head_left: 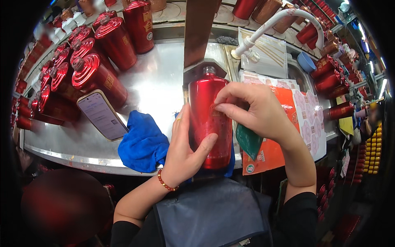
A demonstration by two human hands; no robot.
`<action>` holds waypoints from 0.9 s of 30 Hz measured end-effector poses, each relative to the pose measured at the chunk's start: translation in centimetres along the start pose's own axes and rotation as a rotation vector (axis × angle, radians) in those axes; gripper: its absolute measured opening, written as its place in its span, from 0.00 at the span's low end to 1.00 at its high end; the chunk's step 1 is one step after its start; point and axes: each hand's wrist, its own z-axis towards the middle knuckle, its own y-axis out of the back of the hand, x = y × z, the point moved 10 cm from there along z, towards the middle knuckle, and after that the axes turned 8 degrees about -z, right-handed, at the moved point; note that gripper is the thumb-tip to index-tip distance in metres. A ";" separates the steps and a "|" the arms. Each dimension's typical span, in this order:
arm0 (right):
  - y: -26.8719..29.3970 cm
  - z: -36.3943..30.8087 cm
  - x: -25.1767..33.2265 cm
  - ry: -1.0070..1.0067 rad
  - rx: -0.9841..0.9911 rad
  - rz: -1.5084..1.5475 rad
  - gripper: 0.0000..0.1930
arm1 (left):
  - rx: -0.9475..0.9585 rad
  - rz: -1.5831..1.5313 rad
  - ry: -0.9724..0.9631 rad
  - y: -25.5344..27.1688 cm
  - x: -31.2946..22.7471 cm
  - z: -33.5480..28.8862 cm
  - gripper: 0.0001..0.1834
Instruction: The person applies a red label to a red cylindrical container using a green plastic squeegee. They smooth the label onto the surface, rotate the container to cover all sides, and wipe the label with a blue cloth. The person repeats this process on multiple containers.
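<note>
A glossy red bottle with a bare threaded neck lies in front of me, its neck pointing away. My left hand grips its left side, thumb across the lower part. Above the bottle's right side, thumb and forefinger of my right hand pinch together at the surface; whatever is between the tips is too small to make out. From under that same hand sticks out a green leaf-shaped scraper, apparently held by the curled fingers. Sheets of printed pink decals lie right of the bottle, partly over an orange-red sheet.
Several red bottles with ridged shoulders crowd the left of the metal table. A phone leans near a blue cloth. Beyond the decals are a white tap, a sink and a blue bowl. A brown post rises behind the bottle.
</note>
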 end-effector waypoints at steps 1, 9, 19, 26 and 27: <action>0.1 0.0 0.1 0.013 -0.008 -0.025 0.06 | -0.009 0.001 0.004 0.0 0.1 -0.1 0.48; -4.4 -5.7 -8.5 -0.455 0.059 0.666 0.35 | 0.036 -0.153 0.126 0.3 2.2 -0.4 0.40; -8.2 -7.4 -7.1 -0.447 0.067 1.040 0.48 | 0.067 -0.289 0.196 -0.1 1.8 -0.4 0.34; -8.2 -7.4 -6.8 -0.427 0.030 1.038 0.50 | 0.091 -0.389 0.167 -0.7 0.2 -0.2 0.33; -8.2 -7.4 -6.7 -0.425 0.023 1.023 0.51 | 0.095 -0.398 0.161 -0.7 0.1 -0.3 0.33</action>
